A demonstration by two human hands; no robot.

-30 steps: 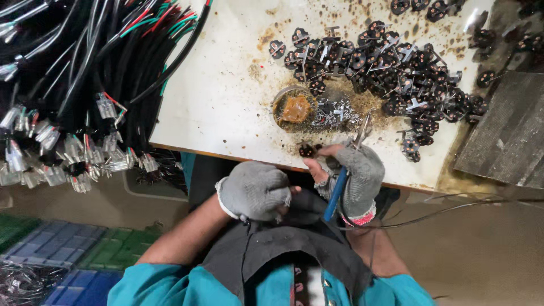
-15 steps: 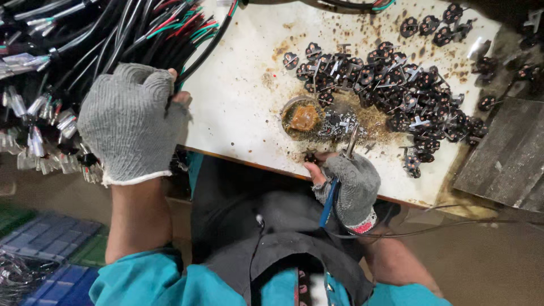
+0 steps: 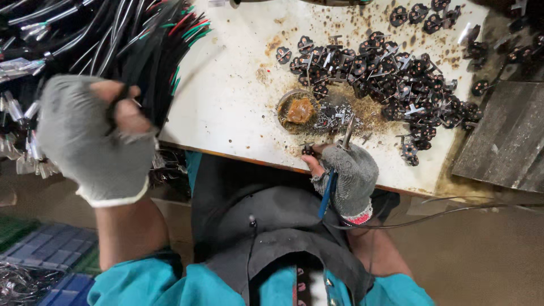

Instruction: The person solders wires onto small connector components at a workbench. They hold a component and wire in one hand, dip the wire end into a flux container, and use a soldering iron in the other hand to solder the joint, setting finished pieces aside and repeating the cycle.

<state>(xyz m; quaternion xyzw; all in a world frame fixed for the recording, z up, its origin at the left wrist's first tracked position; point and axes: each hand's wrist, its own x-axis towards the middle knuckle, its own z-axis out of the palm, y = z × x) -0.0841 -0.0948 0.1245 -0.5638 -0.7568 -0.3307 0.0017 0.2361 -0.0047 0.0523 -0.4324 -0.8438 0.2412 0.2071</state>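
Left hand (image 3: 96, 139), gloved in grey knit with bare fingertips, closing around a black wire (image 3: 122, 96) pulled from the wire bundle (image 3: 113, 39) hanging over the table's left edge. Bundle spreading across the upper left, mostly black strands with red and green ones mixed in, metal terminals (image 3: 25, 153) dangling at the far left, partly blurred behind the raised hand. Hand blocking the view of where the gripped wire ends.

Right hand (image 3: 348, 175), also gloved, resting at the near edge of the white table (image 3: 226, 102), clenching blue-handled pliers (image 3: 334, 170) with the tips pointing up toward the tin (image 3: 297, 110). Bare thumb and finger pinching a small dark part (image 3: 309, 150) just beside the pliers' tips. Tin sitting just beyond the hand, holding brownish paste, ringed by brown spatter and a scatter of small metal bits (image 3: 334, 116).

Heap of black plug parts (image 3: 396, 79) lying to the right of the tin, spilling toward the far right corner. Grey slab (image 3: 504, 141) lying at the right edge. Thin cable (image 3: 442, 212) trailing off to the right below the table. Blue trays (image 3: 51, 255) sitting on the floor at lower left, partly hidden by the teal sleeve (image 3: 141, 283).
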